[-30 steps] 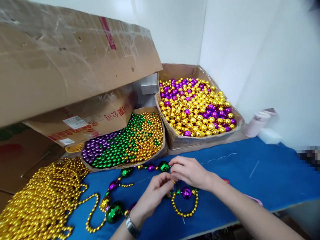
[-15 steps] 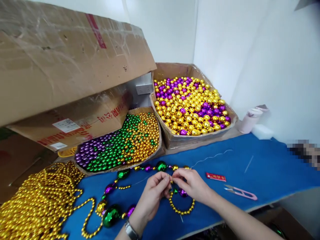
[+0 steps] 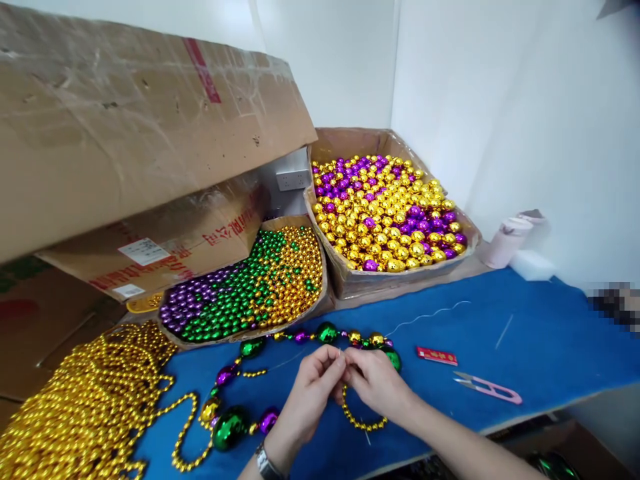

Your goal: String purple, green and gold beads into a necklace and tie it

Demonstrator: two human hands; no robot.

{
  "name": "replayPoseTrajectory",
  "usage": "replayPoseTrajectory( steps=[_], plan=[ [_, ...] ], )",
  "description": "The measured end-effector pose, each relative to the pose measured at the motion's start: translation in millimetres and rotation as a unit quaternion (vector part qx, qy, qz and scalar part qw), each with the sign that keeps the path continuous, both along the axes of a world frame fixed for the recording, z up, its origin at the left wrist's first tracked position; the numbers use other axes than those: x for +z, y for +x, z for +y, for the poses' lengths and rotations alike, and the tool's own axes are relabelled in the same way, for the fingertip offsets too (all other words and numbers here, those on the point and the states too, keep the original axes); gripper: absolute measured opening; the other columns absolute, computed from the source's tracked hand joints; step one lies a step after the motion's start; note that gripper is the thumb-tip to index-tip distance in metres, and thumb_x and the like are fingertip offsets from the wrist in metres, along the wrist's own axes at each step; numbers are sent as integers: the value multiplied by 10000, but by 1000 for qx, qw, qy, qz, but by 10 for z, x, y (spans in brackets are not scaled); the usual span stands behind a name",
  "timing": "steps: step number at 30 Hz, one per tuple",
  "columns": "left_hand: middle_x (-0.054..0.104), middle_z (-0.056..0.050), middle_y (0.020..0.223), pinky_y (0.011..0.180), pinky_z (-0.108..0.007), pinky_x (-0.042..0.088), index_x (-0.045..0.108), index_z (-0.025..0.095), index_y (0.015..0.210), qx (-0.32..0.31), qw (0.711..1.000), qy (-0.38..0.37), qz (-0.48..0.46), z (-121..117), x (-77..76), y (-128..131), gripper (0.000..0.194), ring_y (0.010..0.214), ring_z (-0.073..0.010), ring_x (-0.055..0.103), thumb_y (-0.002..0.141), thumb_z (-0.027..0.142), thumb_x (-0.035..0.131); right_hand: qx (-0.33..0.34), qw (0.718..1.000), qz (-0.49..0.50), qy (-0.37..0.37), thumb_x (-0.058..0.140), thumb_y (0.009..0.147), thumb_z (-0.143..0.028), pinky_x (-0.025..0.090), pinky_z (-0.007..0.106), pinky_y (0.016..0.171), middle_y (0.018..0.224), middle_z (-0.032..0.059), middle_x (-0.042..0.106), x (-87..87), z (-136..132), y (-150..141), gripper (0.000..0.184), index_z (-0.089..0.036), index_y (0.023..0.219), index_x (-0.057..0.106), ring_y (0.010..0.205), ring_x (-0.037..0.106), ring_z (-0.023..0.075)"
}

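Our left hand [image 3: 311, 390] and right hand [image 3: 376, 381] meet fingertip to fingertip low centre on the blue mat [image 3: 540, 347], near its front edge. Both sets of fingers are pressed together in a pinch on the bead necklace [image 3: 327, 333] right where the hands touch; we cannot tell whether a thread end sits between them. Open mat lies to the right, holding only a small red packet [image 3: 434, 355] and pink snips [image 3: 487, 388], well apart from the hands. Left side is crowded: a heap of gold bead strands [image 3: 85, 407] runs off the mat's left edge. Behind, two cardboard trays close the back: one of small purple, green and gold beads [image 3: 250, 287], one of bigger gold and purple balls [image 3: 387, 213]. White walls box in the corner.

The necklace mixes large shiny green, purple and gold balls with runs of tiny gold beads, arcing from the big green ball [image 3: 229, 427] at lower left up past the tray and round to the hands, with a gold loop [image 3: 361, 421] hanging below them.
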State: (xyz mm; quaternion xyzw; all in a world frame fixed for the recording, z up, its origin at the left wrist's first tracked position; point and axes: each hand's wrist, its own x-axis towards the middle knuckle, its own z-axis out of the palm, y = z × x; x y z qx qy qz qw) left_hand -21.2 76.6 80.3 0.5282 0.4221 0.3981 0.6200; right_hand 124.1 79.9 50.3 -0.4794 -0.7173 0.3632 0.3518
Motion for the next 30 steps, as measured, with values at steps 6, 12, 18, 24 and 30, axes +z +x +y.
replayPoseTrajectory(
  steps=[6, 12, 18, 24, 30],
  plan=[
    [542, 10, 675, 495, -214, 373, 555, 152, 835, 17, 1000, 0, 19, 36, -3, -59, 232, 504, -82, 432, 864, 382, 537, 3, 999, 49, 0, 596, 826, -255, 290, 267, 664, 724, 4, 574, 96, -33, 228, 113, -205, 732, 634, 712, 497, 150],
    [531, 5, 674, 571, -245, 360, 524, 180, 753, 35, 973, 132, 186, 47, 7, -129, 244, 603, -128, 469, 879, 387, 491, 17, 968, 231, -96, 598, 854, -331, 346, 272, 677, 756, 5, 587, 120, -73, 383, 169, -198, 753, 619, 734, 504, 148],
    [533, -2, 658, 526, -240, 331, 472, 188, 662, 52, 987, 15, 150, 22, -117, -252, 262, 607, -139, 450, 859, 358, 505, -31, 838, 512, -184, 441, 906, -469, 417, 388, 902, 886, -14, 596, -20, -153, 403, 224, -257, 842, 475, 981, 566, 171],
    [612, -45, 885, 445, -208, 264, 443, 183, 744, -5, 957, -146, -250, -47, -147, -108, 194, 530, -79, 429, 878, 304, 511, -66, 766, 599, -222, 558, 870, -420, 452, 270, 661, 624, -80, 272, -53, -215, 423, 212, -244, 809, 457, 522, 338, 73],
    [452, 37, 596, 470, -214, 235, 444, 170, 707, -7, 979, -82, -189, -3, -132, -68, 233, 487, -64, 345, 895, 287, 518, -63, 786, 573, -223, 544, 901, -352, 313, 207, 521, 633, -76, 219, 52, -279, 477, 208, -226, 790, 422, 512, 218, 75]
  ],
)
